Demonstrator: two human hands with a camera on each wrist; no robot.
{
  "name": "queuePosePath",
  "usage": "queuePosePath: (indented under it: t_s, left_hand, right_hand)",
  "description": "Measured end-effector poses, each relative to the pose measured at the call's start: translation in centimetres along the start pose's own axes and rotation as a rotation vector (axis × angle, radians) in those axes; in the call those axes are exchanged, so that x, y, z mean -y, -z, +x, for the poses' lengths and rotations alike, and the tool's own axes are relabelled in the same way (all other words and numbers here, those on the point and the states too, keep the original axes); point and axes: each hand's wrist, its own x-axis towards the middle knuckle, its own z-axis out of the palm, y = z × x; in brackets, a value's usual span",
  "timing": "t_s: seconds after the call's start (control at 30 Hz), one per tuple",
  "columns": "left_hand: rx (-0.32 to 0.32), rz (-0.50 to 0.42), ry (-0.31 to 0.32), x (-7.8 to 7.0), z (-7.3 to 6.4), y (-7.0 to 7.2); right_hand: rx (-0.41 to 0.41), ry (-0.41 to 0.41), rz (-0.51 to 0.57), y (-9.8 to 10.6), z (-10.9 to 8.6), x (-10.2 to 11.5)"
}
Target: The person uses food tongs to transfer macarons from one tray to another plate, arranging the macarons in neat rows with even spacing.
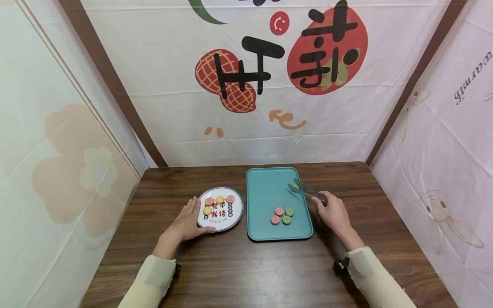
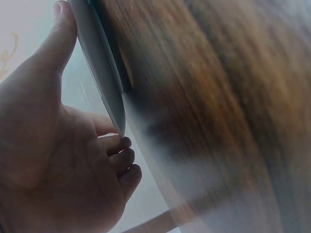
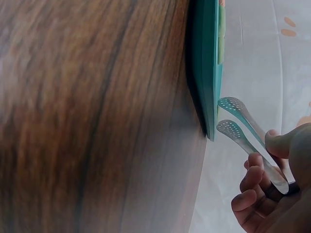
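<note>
My right hand (image 1: 334, 214) grips metal tongs (image 3: 252, 138) at the tray's right edge, their perforated tips apart. A small green round (image 1: 295, 186), partly hidden, lies between the tips; its contact with them is unclear. Two pink macarons (image 1: 279, 211) and two green macarons (image 1: 286, 220) sit on the teal tray (image 1: 265, 184). To the left, a white plate (image 1: 235, 220) with a dark rim bears two pink macarons (image 1: 230, 199) and two yellow macarons (image 1: 219, 199). Extended fingers and thumb of my left hand (image 1: 187, 222) touch the plate's left edge.
Both plate and tray rest on a brown wood-grain table (image 1: 231, 269), with a narrow gap between them. Printed cloth (image 1: 173, 128) hangs behind the table and along both sides. A dark band (image 1: 340, 265) is around the right wrist.
</note>
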Motion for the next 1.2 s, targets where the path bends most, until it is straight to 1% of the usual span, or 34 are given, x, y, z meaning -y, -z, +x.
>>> queuePosePath:
  t_s: [0.17, 0.47, 0.73, 1.2]
  left_hand:
    - [-0.012, 0.002, -0.004, 0.20, 0.12, -0.12]
    - [-0.005, -0.005, 0.004, -0.04, 0.05, -0.07]
    - [-0.003, -0.005, 0.010, 0.03, 0.07, -0.15]
    - [0.011, 0.003, 0.024, -0.03, 0.06, -0.22]
  right_hand:
    - [0.003, -0.011, -0.002, 0.04, -0.05, -0.01]
    - [0.031, -0.028, 0.019, 0.14, -0.08, -0.12]
    - [0.044, -0.046, 0.046, 0.28, -0.07, -0.06]
    - [0.048, -0.041, 0.050, 0.33, -0.12, -0.27]
